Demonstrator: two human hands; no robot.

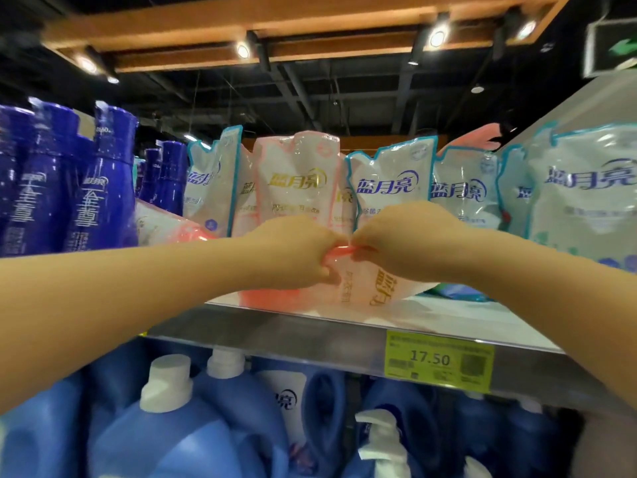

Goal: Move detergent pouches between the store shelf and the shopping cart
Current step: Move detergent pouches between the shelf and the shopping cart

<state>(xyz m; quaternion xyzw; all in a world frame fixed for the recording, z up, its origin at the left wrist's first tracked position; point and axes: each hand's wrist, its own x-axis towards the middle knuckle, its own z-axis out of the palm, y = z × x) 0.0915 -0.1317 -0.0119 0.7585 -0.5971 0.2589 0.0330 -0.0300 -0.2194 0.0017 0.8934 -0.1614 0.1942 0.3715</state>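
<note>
Hands (293, 251) (393, 244) pinch pink pouch (362, 288) on shelf (448, 317).

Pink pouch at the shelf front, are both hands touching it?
Touching. The head view shows the left hand and right hand each pinching the pink pouch along its top edge.

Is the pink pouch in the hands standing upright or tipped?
Tipped. The pink pouch shows its gold lettering sideways; pouches behind stand upright.
</note>
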